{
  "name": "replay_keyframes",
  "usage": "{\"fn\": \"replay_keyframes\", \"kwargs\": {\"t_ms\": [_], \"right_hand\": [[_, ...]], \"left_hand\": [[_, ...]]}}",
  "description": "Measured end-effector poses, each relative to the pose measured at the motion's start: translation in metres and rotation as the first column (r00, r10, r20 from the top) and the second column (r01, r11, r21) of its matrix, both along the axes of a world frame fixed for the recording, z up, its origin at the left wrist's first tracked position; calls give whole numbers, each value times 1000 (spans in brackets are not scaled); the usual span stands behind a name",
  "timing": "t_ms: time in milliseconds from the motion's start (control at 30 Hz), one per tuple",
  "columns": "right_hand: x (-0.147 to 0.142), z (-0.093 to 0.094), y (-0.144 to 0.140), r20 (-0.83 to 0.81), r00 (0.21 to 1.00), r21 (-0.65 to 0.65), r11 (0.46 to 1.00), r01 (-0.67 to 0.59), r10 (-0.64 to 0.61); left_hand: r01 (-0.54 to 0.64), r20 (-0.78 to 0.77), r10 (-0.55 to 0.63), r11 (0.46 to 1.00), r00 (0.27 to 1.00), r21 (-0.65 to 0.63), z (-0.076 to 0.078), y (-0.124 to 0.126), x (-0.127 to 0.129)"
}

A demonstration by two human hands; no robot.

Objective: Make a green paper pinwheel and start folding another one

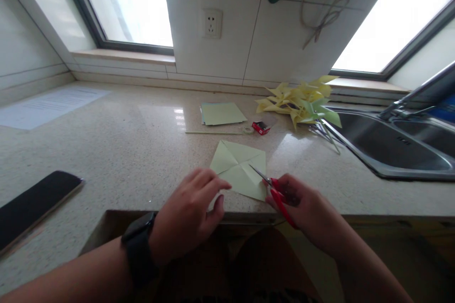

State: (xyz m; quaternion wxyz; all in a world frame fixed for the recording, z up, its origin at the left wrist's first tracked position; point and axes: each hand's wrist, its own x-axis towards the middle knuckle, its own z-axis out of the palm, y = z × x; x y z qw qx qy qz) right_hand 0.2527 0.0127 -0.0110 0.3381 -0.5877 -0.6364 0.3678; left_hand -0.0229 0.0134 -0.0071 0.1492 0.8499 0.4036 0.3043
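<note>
A square sheet of pale green paper (pixel 245 181) lies on the counter in front of me, with crossing diagonal crease lines. My right hand (pixel 307 203) is closed around the red handles of a pair of scissors (pixel 282 202). Their metal blades reach over the right part of the sheet and point toward its middle; the blades look nearly closed. At the sheet's lower left edge is my left hand (pixel 194 203), thumb and fingers apart and nothing held between them. Whether its fingertips touch the paper, I cannot tell. A dark watch sits on the left wrist.
Behind the sheet are a stack of coloured paper (pixel 223 113), a thin stick (pixel 213 132), a tape roll (pixel 248 129) and a small red box (pixel 261 127). Paper pinwheels (pixel 302 99) lie beside the sink (pixel 377 137). At left are a black flat object (pixel 39 203) and a printed sheet (pixel 46 106).
</note>
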Motion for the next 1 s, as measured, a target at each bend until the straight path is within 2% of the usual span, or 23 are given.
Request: {"fn": "replay_keyframes", "kwargs": {"t_ms": [33, 100, 167, 233, 300, 400, 500, 633, 833, 1000], "right_hand": [[-2, 2, -2, -4, 1000, -24, 1000, -21, 21], [-7, 8, -6, -46, 997, -106, 992, -65, 60], [-13, 14, -12, -147, 986, -199, 974, -112, 84], [-19, 18, -19, -267, 961, -259, 954, -149, 78], [-24, 20, -26, -336, 939, -276, 947, -166, 67], [-27, 18, -34, -381, 923, -269, 947, -175, 62], [-28, 12, -36, -403, 913, -250, 951, -182, 69], [-28, 6, -38, -408, 911, -215, 965, -153, 54], [-32, 8, -44, -439, 898, -201, 978, -62, -34], [-35, 1, -51, -470, 878, -150, 988, 24, -93]], "left_hand": [[77, 13, -76, 993, 997, -88, 0, -5, 2], [132, 30, -128, 964, 991, -230, 1, -16, 8], [127, 38, -121, 943, 992, -309, 3, -25, 13], [99, 60, -81, 893, 995, -439, 3, -30, 18], [99, 106, -49, 830, 993, -549, 1, -33, 21], [160, 223, -18, 751, 975, -641, -7, -33, 25], [175, 292, 49, 702, 955, -690, -15, -32, 26], [231, 394, 108, 658, 913, -717, -17, -30, 26], [210, 435, 183, 673, 882, -709, -19, -29, 23], [268, 517, 255, 626, 817, -732, -18, -28, 21]]}}
